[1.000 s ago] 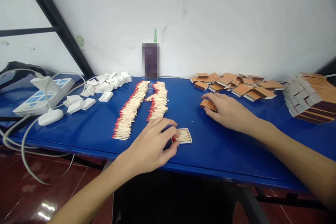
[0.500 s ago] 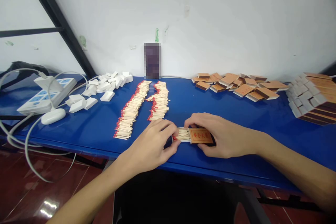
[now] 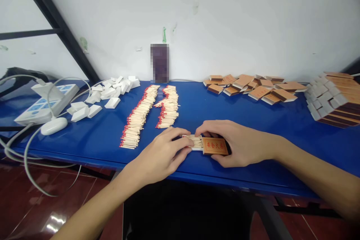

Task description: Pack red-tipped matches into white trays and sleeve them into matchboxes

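Observation:
Near the front edge of the blue table (image 3: 253, 120), my left hand (image 3: 163, 155) pinches the white inner tray of matches (image 3: 197, 141) at its left end. My right hand (image 3: 239, 142) grips the orange matchbox sleeve (image 3: 215, 145), which covers the right part of the tray. The tray sticks out partly to the left, with matchsticks showing. Two rows of loose red-tipped matches (image 3: 140, 114) lie just behind my left hand.
Empty white trays (image 3: 108, 93) are scattered at the back left, next to a white power strip (image 3: 42, 101) with cables. Loose orange sleeves (image 3: 253, 88) lie at the back right. Stacked finished matchboxes (image 3: 334, 99) stand at the far right. A dark blurred object (image 3: 159, 63) leans on the wall.
My right hand brought an orange sleeve from the back right to the tray and slid it over the tray's right end. My left hand stayed on the tray.

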`<action>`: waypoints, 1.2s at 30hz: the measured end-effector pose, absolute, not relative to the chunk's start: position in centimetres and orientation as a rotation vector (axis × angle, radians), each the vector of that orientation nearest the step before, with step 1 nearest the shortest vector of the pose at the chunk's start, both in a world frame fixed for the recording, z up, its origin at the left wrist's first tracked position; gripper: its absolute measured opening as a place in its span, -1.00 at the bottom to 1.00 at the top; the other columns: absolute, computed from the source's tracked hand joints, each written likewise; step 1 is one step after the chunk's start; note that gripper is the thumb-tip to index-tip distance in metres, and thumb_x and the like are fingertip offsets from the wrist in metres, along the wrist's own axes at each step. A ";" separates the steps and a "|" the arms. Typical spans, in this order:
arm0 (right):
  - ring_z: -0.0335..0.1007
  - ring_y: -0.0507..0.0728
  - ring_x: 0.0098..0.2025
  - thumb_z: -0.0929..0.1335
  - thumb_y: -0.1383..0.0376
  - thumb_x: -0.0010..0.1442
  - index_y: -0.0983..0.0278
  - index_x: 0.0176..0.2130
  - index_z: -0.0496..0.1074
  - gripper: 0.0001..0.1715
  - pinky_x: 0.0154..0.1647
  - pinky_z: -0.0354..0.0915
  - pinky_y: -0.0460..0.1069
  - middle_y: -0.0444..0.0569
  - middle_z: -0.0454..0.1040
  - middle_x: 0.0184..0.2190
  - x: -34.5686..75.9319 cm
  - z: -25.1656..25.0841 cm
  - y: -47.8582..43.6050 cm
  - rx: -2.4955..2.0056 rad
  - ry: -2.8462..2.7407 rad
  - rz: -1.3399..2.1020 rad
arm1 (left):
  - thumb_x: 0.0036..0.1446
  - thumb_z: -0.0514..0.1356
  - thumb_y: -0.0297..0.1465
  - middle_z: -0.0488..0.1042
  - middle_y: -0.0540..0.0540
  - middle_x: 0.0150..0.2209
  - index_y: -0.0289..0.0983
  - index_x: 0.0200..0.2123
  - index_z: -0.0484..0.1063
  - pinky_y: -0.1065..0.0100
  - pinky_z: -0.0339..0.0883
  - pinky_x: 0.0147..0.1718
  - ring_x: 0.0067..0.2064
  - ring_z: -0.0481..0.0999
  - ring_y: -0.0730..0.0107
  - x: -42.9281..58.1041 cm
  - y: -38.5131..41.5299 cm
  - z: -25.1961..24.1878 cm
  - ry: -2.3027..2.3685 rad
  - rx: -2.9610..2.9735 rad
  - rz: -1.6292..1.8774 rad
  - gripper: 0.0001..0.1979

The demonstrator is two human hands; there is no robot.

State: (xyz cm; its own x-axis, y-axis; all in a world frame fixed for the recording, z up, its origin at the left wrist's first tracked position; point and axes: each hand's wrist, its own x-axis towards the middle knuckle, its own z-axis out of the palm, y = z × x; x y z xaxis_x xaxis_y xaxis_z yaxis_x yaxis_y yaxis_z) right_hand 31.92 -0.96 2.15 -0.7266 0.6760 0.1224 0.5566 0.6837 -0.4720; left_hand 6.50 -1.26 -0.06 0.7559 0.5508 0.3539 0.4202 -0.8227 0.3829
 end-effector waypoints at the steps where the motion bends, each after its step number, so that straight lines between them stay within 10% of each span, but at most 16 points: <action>1: 0.43 0.16 -0.13 0.42 0.27 0.04 0.17 0.04 0.37 -0.46 -0.05 0.29 0.05 -0.06 0.51 -0.09 32.0 2.2 -0.9 -0.968 -2.612 0.598 | 0.37 0.05 -0.46 0.43 -0.17 0.05 -0.27 -0.10 0.48 0.20 0.38 0.08 0.04 0.46 0.25 6.5 -1.2 -0.1 0.754 2.672 0.671 -0.80; 26: 0.42 0.19 -0.12 0.42 0.05 0.19 0.13 -0.01 0.44 -0.59 -0.10 0.32 0.09 -0.05 0.53 -0.11 32.3 1.9 -0.3 -1.060 -2.516 0.614 | 0.26 0.24 -0.44 0.48 -0.12 0.00 -0.23 0.01 0.41 0.20 0.46 0.04 0.01 0.53 0.28 6.5 -0.8 -0.3 0.827 2.542 0.858 -0.75; 36: 0.43 0.19 -0.14 0.43 0.07 0.18 0.16 -0.04 0.45 -0.61 -0.15 0.36 0.07 -0.01 0.54 -0.15 30.7 0.8 -0.8 -1.039 -2.444 0.569 | 0.24 0.24 -0.50 0.39 -0.13 0.17 -0.09 0.25 0.22 0.24 0.59 -0.04 0.10 0.53 0.24 6.2 -1.1 -0.5 0.699 2.244 0.799 -0.45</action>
